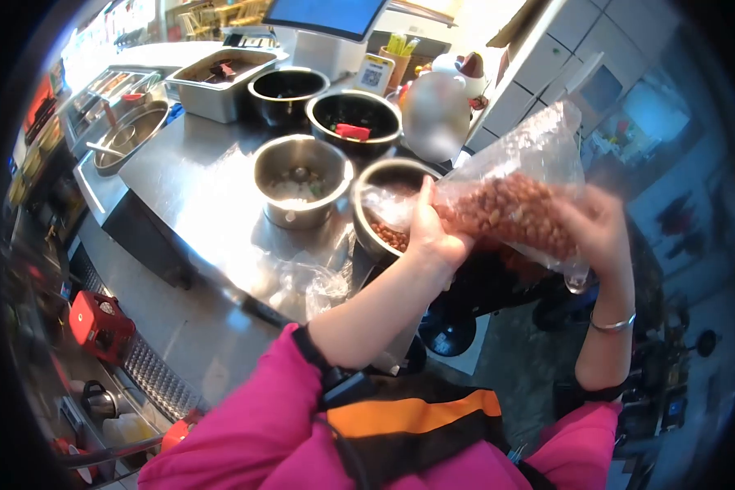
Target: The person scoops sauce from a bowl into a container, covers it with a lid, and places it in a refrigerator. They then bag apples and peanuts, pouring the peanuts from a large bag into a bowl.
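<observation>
A clear plastic bag of peanuts [510, 214] is held tilted between my two hands, its narrow end over a round steel pot [366, 214]. My left hand [439, 233] is closed around the bag's neck beside the pot's rim, thumb pointing up. At the bag's fuller end, my right hand [603, 229] grips the plastic from the side, slightly blurred. Some peanuts [390, 237] lie inside the pot, partly hidden by the bag's loose plastic mouth.
Left of that pot stands another steel pot [300, 208]. Behind are two dark-lined pots [354, 145] [288, 114] and a rectangular steel container [212, 100]. Crumpled plastic [306, 282] lies by the counter's near edge. A QR-code sign [373, 75] stands at the back.
</observation>
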`<state>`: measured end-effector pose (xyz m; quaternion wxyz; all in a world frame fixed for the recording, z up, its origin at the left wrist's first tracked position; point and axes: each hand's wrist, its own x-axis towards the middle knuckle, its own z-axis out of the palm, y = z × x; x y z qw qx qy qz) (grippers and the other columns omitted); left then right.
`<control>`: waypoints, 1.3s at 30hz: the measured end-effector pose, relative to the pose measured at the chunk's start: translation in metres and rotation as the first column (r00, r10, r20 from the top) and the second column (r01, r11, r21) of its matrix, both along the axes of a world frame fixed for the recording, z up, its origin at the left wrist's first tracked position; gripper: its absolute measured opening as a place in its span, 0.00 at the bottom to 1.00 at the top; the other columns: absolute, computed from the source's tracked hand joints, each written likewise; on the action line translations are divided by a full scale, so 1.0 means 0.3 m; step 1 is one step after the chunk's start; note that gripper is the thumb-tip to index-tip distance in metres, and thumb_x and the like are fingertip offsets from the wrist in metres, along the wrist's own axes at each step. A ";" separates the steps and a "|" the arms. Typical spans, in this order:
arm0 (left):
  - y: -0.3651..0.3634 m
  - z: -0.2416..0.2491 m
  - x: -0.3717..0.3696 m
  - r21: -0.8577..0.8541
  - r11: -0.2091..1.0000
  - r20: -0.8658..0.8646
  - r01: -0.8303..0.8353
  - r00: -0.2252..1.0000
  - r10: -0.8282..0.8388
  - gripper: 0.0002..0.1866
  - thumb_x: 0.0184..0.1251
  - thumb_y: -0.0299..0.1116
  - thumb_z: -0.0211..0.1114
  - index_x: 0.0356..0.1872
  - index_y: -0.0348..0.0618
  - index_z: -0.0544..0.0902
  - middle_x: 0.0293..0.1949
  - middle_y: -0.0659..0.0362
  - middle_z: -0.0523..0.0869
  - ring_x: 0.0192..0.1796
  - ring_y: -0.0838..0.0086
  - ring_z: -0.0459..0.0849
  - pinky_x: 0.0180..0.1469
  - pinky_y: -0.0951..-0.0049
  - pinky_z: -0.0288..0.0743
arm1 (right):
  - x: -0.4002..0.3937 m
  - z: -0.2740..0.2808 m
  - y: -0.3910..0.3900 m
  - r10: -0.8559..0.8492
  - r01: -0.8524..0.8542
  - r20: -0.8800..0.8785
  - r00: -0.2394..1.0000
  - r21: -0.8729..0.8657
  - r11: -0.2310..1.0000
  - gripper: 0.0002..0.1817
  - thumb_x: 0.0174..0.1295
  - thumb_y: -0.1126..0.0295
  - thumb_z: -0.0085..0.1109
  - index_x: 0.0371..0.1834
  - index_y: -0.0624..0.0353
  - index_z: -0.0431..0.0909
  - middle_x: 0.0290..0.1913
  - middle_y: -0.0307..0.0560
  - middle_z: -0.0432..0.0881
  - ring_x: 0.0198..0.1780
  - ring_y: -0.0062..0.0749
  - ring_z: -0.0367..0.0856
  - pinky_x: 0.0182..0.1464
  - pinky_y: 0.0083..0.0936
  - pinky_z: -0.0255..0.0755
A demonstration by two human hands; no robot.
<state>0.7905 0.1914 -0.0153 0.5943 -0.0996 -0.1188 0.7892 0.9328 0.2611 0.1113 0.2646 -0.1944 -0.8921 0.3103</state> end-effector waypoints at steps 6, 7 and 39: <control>-0.191 -0.080 -0.069 -0.224 0.913 -0.546 0.341 0.732 -0.408 0.34 0.63 0.56 0.43 0.54 0.30 0.64 0.51 0.42 0.71 0.57 0.55 0.69 0.59 0.55 0.61 | -0.122 0.100 0.087 -0.044 0.021 -0.073 0.996 -0.293 0.956 0.11 0.50 0.65 0.58 0.21 0.63 0.74 0.19 0.38 0.74 0.17 0.15 0.71 0.16 0.12 0.63; -0.257 -0.093 -0.112 -0.302 0.946 -0.802 0.116 0.506 -0.318 0.31 0.63 0.51 0.46 0.54 0.29 0.65 0.49 0.43 0.73 0.54 0.58 0.72 0.56 0.60 0.66 | -0.152 0.098 0.148 0.005 -0.028 -0.090 0.996 -0.259 0.965 0.12 0.50 0.64 0.57 0.20 0.63 0.73 0.19 0.38 0.74 0.17 0.15 0.70 0.15 0.12 0.62; -0.023 0.114 -0.478 -0.209 0.977 -0.975 -0.051 -0.063 -0.212 0.19 0.62 0.34 0.55 0.52 0.37 0.69 0.46 0.54 0.77 0.47 0.72 0.77 0.53 0.69 0.71 | -0.283 -0.452 0.351 -0.082 -0.070 -0.316 0.945 -0.442 0.895 0.27 0.48 0.46 0.61 0.34 0.63 0.78 0.21 0.30 0.70 0.21 0.10 0.62 0.23 0.10 0.56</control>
